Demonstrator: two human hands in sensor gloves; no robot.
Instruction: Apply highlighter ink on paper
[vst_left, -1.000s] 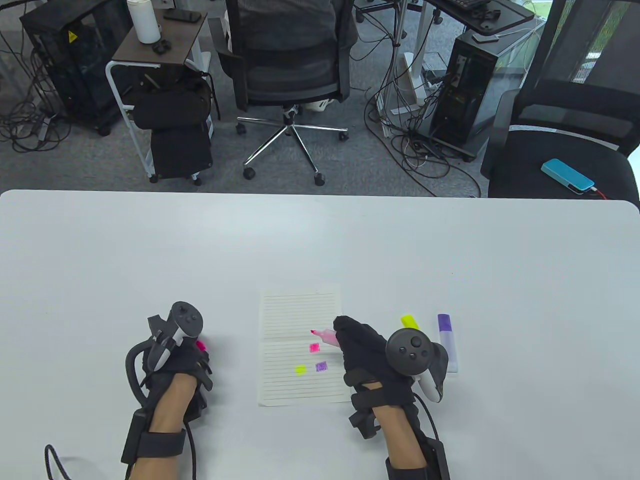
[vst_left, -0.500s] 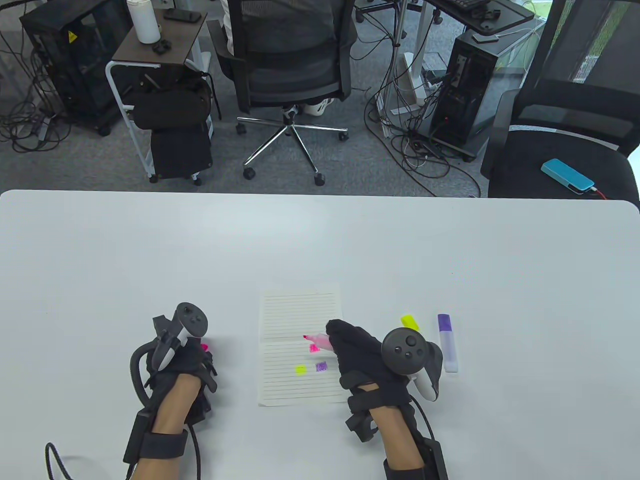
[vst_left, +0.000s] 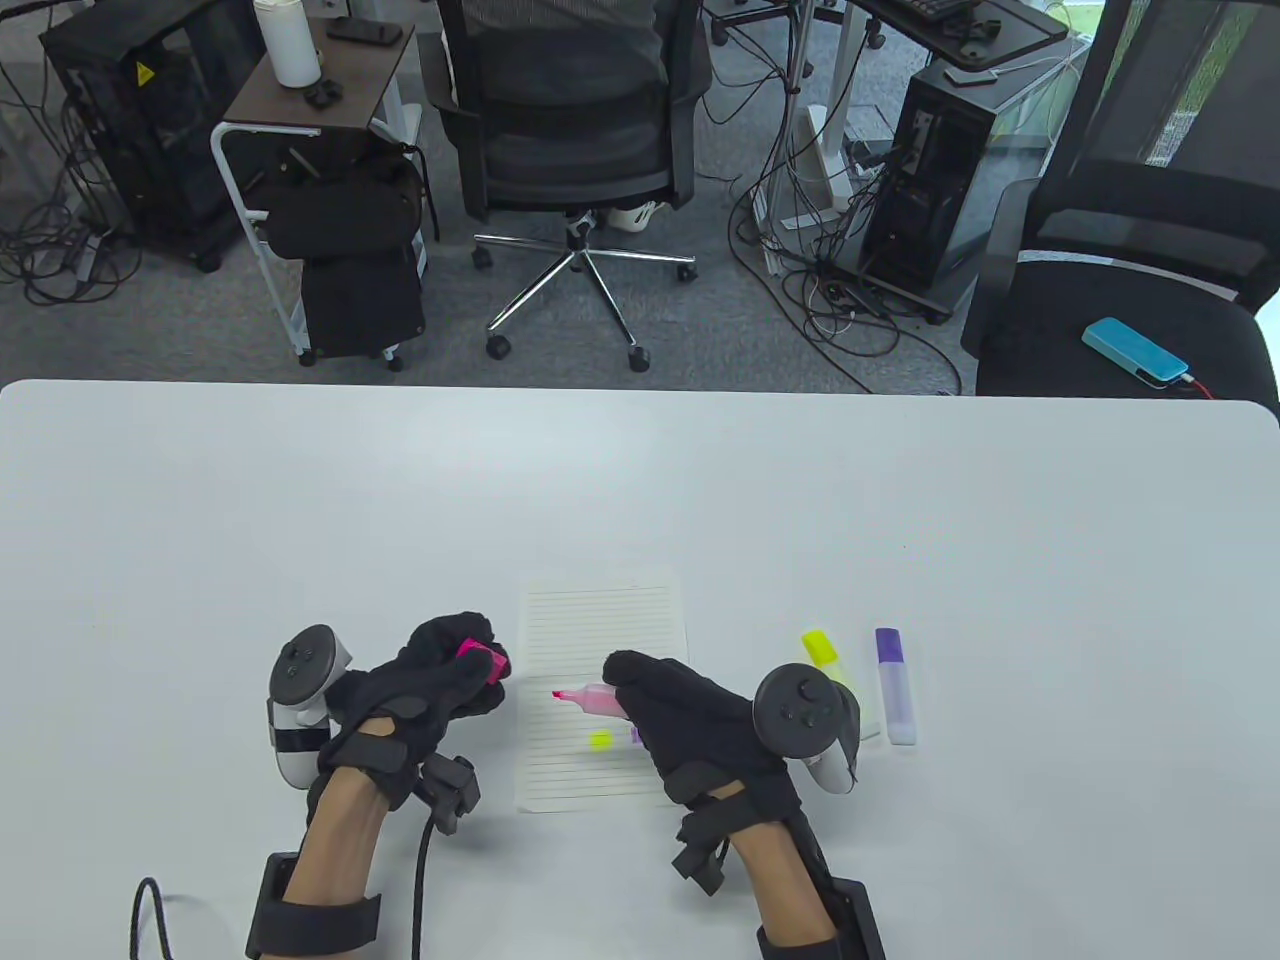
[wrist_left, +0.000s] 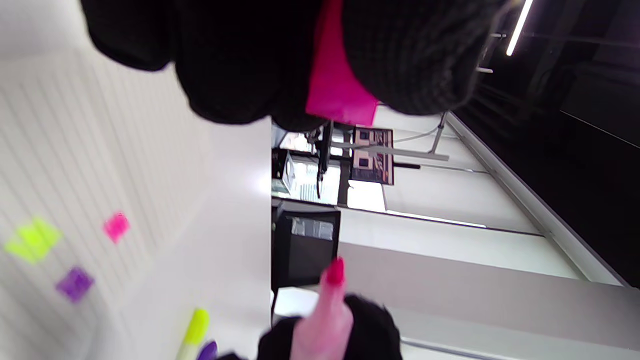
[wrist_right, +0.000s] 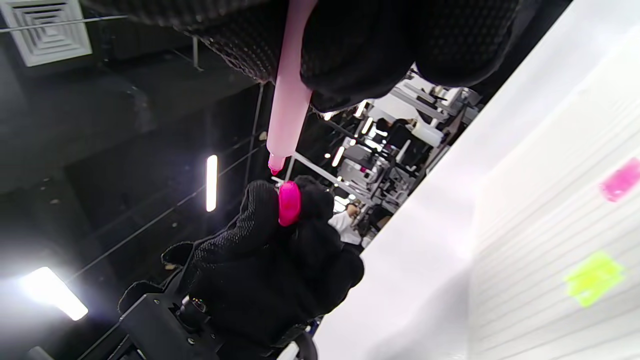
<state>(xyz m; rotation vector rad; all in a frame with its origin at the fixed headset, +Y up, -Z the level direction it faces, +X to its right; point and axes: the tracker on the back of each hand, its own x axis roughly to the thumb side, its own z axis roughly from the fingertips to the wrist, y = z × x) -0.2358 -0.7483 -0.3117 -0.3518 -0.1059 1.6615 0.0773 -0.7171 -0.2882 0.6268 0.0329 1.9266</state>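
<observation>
A lined paper sheet (vst_left: 600, 620) lies on the white table (vst_left: 640, 480); it bears a yellow mark (vst_left: 600, 741), a purple mark and a pink mark (wrist_left: 116, 226). My right hand (vst_left: 680, 720) grips an uncapped pink highlighter (vst_left: 590, 698), its tip pointing left above the paper's left part. My left hand (vst_left: 440, 680) holds the pink cap (vst_left: 480, 662) just left of the paper, its opening towards the tip. In the right wrist view the tip (wrist_right: 274, 169) is just short of the cap (wrist_right: 289, 202).
A yellow highlighter (vst_left: 828, 660) and a purple highlighter (vst_left: 895, 685) lie capped on the table right of my right hand. Beyond the table's far edge stand office chairs, computer towers and cables on the floor.
My left hand has risen, turned and moved right to the paper's left edge with the pink cap. My right hand has carried the pink highlighter left off the pink mark, towards the cap.
</observation>
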